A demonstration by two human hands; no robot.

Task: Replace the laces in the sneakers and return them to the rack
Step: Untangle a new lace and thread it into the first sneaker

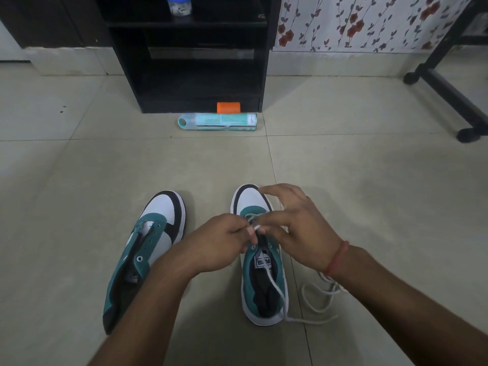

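Sneaker (264, 273), teal suede, white toe; left hand (221, 244), right hand (293, 228) fingers pinching flat white lace (277, 286).

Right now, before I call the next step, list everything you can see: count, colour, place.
sneakers: two, teal, white and black, on the floor; the left one has no lace, the right one is partly laced
lace: one, white, threaded in the right sneaker, trailing over its heel onto the floor
loose lace: white, coiled on the floor right of that sneaker
rack: one, black, against the wall
tube: one, teal, lying before the rack
orange object: one, at the rack's foot
jar: one, clear with blue lid, on a rack shelf
black stand: one, far right
left hand: pinches the lace
right hand: pinches the lace, red thread at its wrist
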